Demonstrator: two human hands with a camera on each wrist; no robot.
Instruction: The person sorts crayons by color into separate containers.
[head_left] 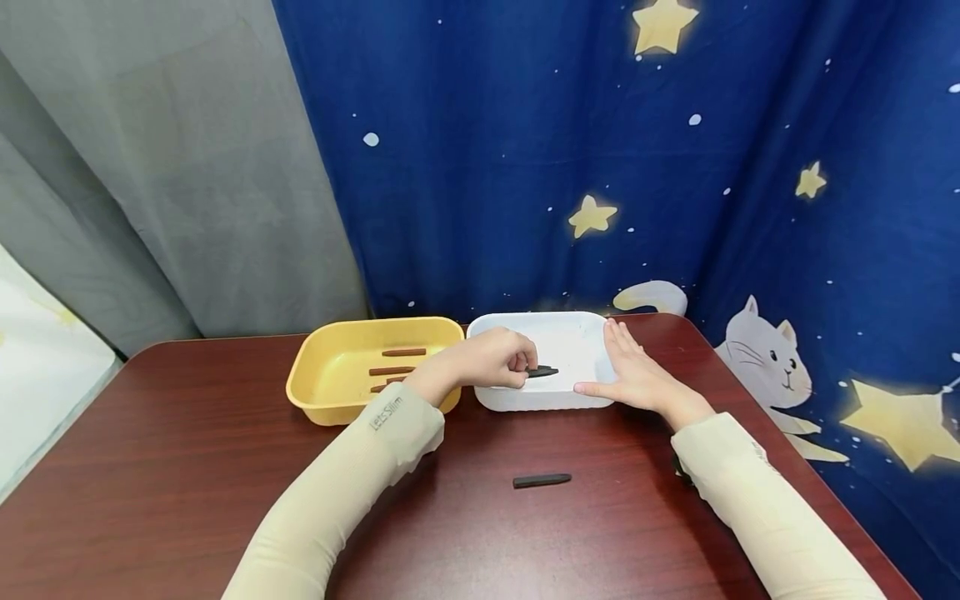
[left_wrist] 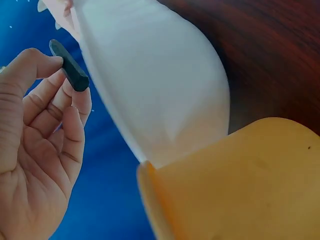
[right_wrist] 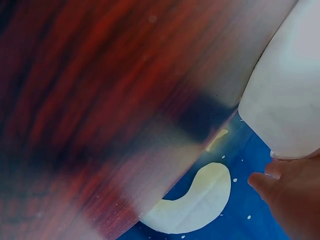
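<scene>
My left hand [head_left: 498, 357] is over the left part of a white plastic bin [head_left: 536, 402]. Between thumb and fingers it pinches a black crayon [left_wrist: 70, 67], seen best in the left wrist view. In the head view, black crayon shapes [head_left: 543, 372] show by the fingertips; whether another crayon lies beneath the held one, I cannot tell. My right hand [head_left: 636, 375] rests on the bin's right side with its fingers straight and thumb spread along the front rim. Another black crayon [head_left: 542, 481] lies on the table in front of the bin.
A yellow bin [head_left: 330, 414] stands just left of the white one, with several brown crayons [head_left: 392, 371] inside, partly hidden by my left arm. Both bins sit near the back edge of the dark red wooden table [head_left: 187, 467]. A blue curtain [head_left: 480, 167] hangs behind.
</scene>
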